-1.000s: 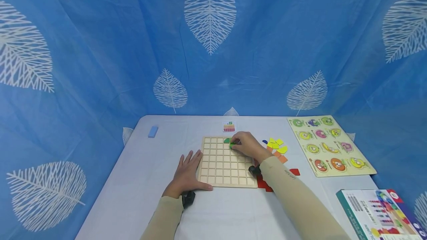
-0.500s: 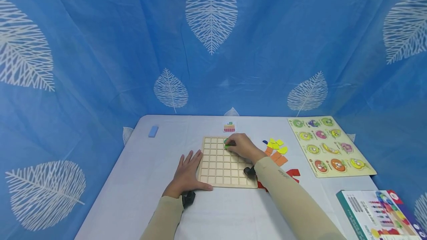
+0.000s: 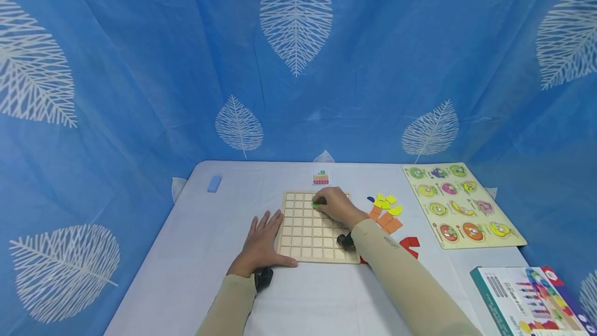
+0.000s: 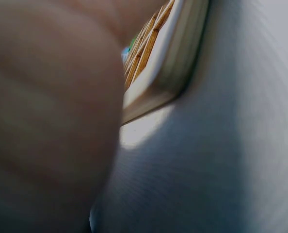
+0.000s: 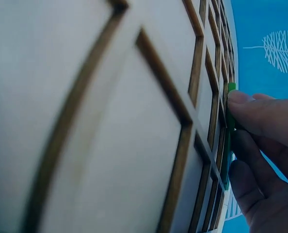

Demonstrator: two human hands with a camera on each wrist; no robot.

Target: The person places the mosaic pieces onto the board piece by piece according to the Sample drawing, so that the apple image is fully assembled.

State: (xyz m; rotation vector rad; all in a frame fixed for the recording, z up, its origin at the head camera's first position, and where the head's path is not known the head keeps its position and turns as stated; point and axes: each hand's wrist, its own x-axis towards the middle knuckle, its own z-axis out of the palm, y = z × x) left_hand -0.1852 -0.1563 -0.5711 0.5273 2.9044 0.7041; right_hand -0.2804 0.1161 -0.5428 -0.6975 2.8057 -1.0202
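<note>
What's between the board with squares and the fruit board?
The head view shows a blue piece, yellow pieces, orange pieces, red pieces and part of the right sleeve.

No words legible; print on the colourful box (image 3: 531,299), lettering on the right sleeve (image 3: 402,269), all too small

Fruit-picture board (image 3: 459,194) beyond a printed box (image 3: 531,301), leaf-patterned blue curtain (image 3: 373,77) behind.
</note>
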